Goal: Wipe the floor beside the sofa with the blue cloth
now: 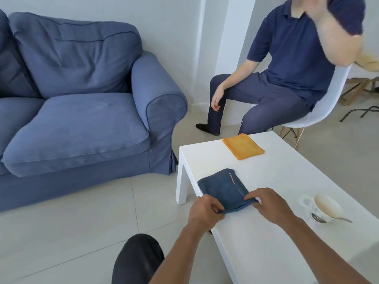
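Note:
The folded blue cloth (222, 189) lies flat on the near left part of the white coffee table (287, 177). My left hand (205, 211) pinches its near left corner at the table's edge. My right hand (268, 201) pinches its near right corner. The blue sofa (82, 95) stands at the left, and pale floor tiles (82, 222) stretch in front of it and beside the table.
A folded orange cloth (243, 146) lies at the table's far end. A cup with a spoon (326, 208) stands on the table at the right. Another person (283, 74) sits on a white chair (324, 107) behind the table. My dark-clad knee (137, 259) is at the bottom.

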Motion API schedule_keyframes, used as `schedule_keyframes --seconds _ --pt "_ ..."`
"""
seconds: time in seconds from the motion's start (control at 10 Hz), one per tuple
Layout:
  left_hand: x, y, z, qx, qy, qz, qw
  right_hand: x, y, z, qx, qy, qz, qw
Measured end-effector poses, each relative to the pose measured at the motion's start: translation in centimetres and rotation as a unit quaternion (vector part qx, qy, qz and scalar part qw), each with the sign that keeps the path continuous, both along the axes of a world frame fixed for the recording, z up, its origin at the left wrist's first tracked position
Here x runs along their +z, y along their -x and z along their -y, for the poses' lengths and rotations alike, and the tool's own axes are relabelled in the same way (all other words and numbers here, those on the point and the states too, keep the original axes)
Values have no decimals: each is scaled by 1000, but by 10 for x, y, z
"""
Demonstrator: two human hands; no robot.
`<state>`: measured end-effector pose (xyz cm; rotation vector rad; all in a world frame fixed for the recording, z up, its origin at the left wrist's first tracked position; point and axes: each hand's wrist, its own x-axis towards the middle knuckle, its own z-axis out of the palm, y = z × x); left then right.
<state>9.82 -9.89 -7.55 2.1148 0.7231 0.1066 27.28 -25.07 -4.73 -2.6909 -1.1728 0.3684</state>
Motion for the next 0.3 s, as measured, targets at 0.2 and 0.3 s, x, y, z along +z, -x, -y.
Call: schedule_keyframes --seconds 0.2,0.3 --pt "13 22 -5 2 -59 -15 998 4 24 3 -5 -20 -5 1000" --pt "29 39 -10 33 -100 -21 994 8 42 -5 -29 -67 -26 997"
